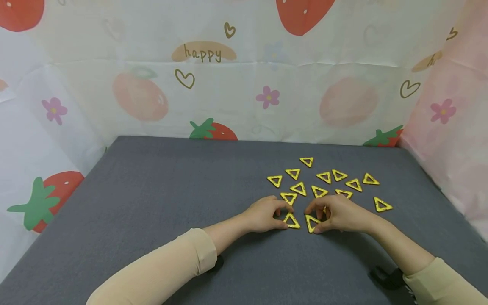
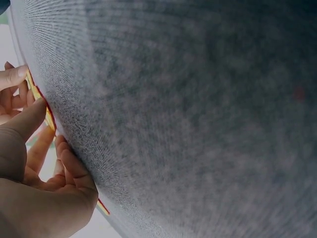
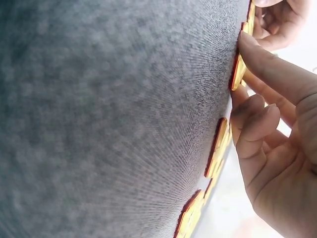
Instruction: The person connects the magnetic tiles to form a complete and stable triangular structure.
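Observation:
My left hand (image 1: 264,215) pinches a flat yellow triangle frame (image 1: 296,221) between thumb and forefinger, low over the grey cloth. Just to its right, my right hand (image 1: 339,215) holds a second yellow triangle frame (image 1: 308,223) by two corners with thumb and forefinger. A small gap separates the two pieces in the head view. Both wrist views show them edge-on with red edges, and the right wrist view has the right-hand triangle (image 3: 238,72) close to the cloth. Beyond the left fingertips lies another triangle (image 1: 288,195); the right hand partly covers one more (image 1: 344,192).
Several more yellow triangles, such as one at the back (image 1: 306,159) and one at the right (image 1: 382,208), lie scattered beyond the hands. Grey cloth (image 1: 171,182) covers the table. Printed curtains (image 1: 244,101) stand behind and at both sides.

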The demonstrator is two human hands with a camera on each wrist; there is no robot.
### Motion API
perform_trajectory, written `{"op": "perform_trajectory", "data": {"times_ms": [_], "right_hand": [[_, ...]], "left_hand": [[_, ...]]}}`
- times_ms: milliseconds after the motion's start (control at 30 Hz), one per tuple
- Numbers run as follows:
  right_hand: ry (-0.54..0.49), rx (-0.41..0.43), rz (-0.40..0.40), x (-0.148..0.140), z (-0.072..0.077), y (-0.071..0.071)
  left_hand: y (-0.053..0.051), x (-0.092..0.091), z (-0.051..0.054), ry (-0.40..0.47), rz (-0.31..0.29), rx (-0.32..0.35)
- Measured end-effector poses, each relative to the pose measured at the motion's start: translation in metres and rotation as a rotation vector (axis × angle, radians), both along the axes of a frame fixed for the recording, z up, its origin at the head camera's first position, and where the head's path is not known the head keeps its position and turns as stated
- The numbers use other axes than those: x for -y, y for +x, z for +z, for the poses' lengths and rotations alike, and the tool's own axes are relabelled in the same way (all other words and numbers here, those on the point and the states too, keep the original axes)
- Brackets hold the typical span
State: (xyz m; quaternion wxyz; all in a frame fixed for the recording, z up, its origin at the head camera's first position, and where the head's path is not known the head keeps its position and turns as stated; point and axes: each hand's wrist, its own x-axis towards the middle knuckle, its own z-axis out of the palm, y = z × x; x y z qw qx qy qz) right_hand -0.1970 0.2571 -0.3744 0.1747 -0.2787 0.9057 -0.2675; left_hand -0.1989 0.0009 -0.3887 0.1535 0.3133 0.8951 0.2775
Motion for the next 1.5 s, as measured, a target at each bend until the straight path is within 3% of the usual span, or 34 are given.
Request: {"op": "perform_trajectory", "data": {"times_ms": [700,967,1133,1500], "right_hand": [[0.033,-0.06,0.001,0.0012,0.0017,0.0004],[0.037,-0.103,0.011,0.0008,0.0031,0.0009],[0.036,-0.107,0.013,0.0006,0.0031,0.0008],[0.0,0.028,0.011,0.0016,0.001,0.0015]], "left_hand": [[0.0011,0.001,-0.0012,0.027,0.025,0.003],[-0.0004,0.0016,-0.002,0.103,0.044,0.033],[0.0002,0.0019,-0.0023,0.138,0.085,0.069],[0.0003,0.0033,-0.0024,0.171,0.131,0.102]]}}
